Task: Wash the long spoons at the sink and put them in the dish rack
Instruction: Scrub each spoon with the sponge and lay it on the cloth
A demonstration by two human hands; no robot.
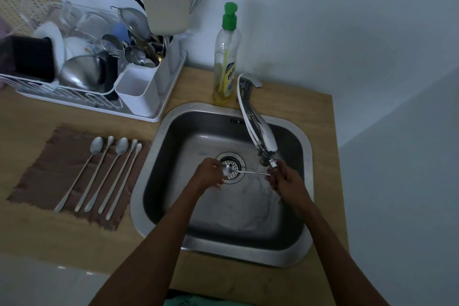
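A long metal spoon lies level over the drain of the steel sink, under the faucet spout. My left hand holds its bowl end, fingers curled round it. My right hand grips the handle end just below the spout tip. Several more long spoons lie side by side on a brown cloth left of the sink. The white dish rack stands at the back left, its cutlery holder full of utensils.
A dish soap bottle with a green cap stands behind the sink beside the faucet base. The rack holds a steel bowl, plates, a strainer and a whisk. The wooden counter ends right of the sink against a white wall.
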